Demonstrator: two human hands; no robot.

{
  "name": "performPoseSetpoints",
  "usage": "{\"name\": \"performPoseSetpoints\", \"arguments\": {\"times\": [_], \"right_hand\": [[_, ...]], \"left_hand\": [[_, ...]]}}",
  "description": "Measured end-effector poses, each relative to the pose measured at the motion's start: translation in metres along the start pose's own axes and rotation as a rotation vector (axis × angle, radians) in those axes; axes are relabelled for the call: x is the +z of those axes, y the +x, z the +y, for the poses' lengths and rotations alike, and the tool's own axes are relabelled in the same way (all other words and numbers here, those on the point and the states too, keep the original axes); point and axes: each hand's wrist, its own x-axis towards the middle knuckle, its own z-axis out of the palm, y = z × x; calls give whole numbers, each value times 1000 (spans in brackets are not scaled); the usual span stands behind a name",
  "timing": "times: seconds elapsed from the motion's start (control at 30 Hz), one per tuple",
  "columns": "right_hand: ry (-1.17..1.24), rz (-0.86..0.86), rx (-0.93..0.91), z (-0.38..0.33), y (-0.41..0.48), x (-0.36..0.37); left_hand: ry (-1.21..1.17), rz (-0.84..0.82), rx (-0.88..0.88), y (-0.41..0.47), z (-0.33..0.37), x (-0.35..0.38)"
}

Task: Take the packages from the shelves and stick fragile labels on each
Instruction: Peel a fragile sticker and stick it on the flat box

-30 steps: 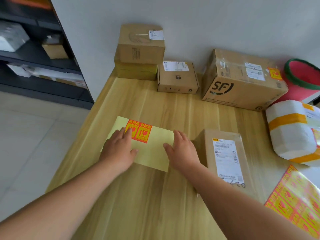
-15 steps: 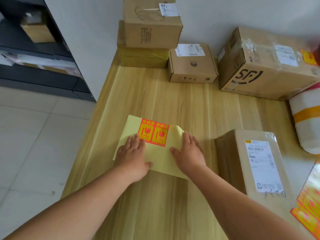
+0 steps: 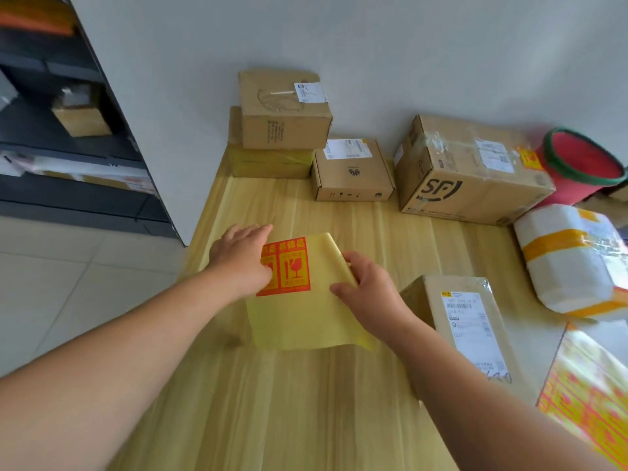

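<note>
A yellow backing sheet (image 3: 299,317) lies on the wooden table (image 3: 306,402), with two red fragile labels (image 3: 289,266) at its upper left. My left hand (image 3: 241,256) rests on the sheet's left side, its fingers partly covering the left label. My right hand (image 3: 367,290) grips the sheet's right edge, which is curled up off the table. Just right of that hand lies a brown package (image 3: 465,331) with a white shipping label.
Along the wall stand two stacked boxes (image 3: 282,124), a small flat box (image 3: 353,171), an SF box (image 3: 469,171) and a red bucket (image 3: 581,164). A white wrapped parcel (image 3: 574,260) and a full label sheet (image 3: 591,396) are at the right. Dark shelves (image 3: 68,130) stand left.
The sheet has turned and its right edge has lifted in my right hand. My left hand has slid up over the left label. The view has tilted up.
</note>
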Motion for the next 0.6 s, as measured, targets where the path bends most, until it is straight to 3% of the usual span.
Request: {"name": "performPoseSetpoints", "arguments": {"times": [0.13,0.37,0.5,0.6], "right_hand": [[73,18,-15,-8,-14,-24],[35,149,20,-6,-15,-45],[-259,356,21,-10,-20,-42],[-429,502,-101,-28,-30,-32]], "left_hand": [[-223,-117,-64,-5,2,-25],[-420,-132,-39,-22,10,-45],[-508,-129,-24,-29,14,-54],[-628,-108,-30,-34,22,-57]]}}
